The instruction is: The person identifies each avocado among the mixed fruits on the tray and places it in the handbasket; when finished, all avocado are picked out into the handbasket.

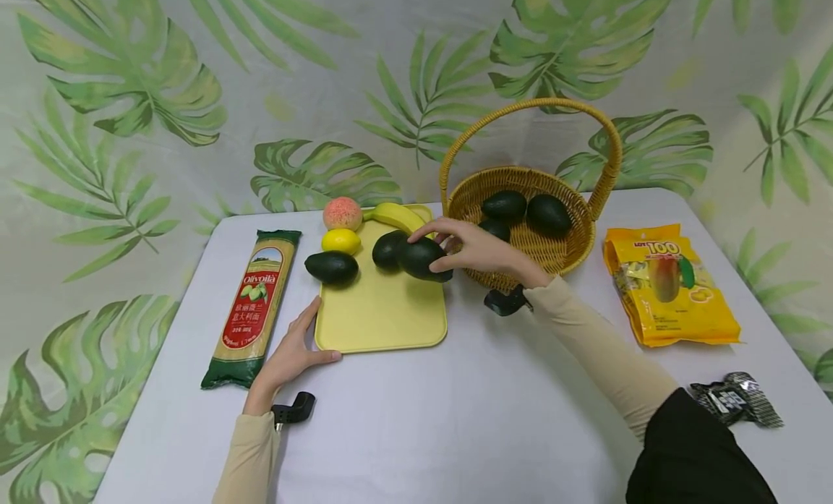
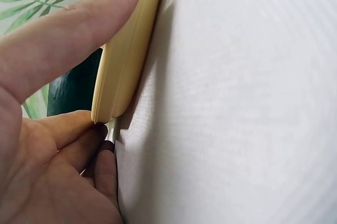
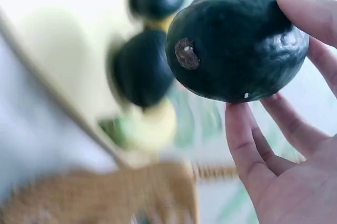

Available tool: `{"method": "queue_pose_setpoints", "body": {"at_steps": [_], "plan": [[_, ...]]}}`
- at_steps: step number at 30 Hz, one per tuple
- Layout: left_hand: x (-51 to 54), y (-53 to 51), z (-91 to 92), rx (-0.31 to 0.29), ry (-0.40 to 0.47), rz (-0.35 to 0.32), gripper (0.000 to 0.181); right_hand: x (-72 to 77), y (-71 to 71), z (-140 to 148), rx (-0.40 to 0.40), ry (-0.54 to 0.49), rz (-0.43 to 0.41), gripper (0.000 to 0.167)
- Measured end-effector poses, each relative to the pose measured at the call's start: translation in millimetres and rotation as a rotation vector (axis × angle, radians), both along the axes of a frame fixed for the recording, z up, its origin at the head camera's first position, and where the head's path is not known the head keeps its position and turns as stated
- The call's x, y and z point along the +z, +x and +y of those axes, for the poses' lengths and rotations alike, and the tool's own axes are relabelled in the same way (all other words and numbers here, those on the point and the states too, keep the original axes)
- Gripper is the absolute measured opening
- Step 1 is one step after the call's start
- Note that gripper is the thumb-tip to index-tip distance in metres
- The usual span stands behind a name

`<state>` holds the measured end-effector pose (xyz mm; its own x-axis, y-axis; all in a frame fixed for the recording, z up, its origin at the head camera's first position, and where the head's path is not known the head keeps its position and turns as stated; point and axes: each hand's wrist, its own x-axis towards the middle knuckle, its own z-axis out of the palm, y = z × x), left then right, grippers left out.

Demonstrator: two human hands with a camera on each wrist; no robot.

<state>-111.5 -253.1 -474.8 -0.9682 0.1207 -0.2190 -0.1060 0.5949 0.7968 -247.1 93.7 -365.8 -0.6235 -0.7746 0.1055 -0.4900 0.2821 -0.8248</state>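
My right hand [image 1: 484, 251] grips a dark green avocado [image 1: 423, 259] from above, over the right side of the yellow tray [image 1: 384, 330]. In the right wrist view, thumb and fingertips press opposite sides of this avocado [image 3: 237, 42]. My left hand [image 1: 289, 359] rests against the tray's near left corner, thumb along the front edge and fingers along the left side. The left wrist view shows the thumb and fingers touching the tray's rim [image 2: 124, 71]. Another avocado [image 1: 388, 251] lies on the tray, and one more [image 1: 332, 268] sits over its left edge.
A lemon [image 1: 341, 241], a peach [image 1: 342, 214] and a banana [image 1: 398, 216] lie at the tray's far end. Avocados [image 1: 549, 215] sit in a wicker basket [image 1: 547, 260] with a tall handle. Spaghetti [image 1: 254, 309] lies left; a yellow candy bag [image 1: 673, 287] and black packets [image 1: 735, 401] lie right.
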Motion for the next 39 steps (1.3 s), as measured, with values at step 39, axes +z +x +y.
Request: {"method": "queue_pose_setpoints", "body": {"at_steps": [39], "plan": [[-1.5, -0.9, -0.5, -0.006, 0.004, 0.008, 0.111, -20.7, -33.8, 143.9, -0.465, 0.268, 0.027, 0.039]]}}
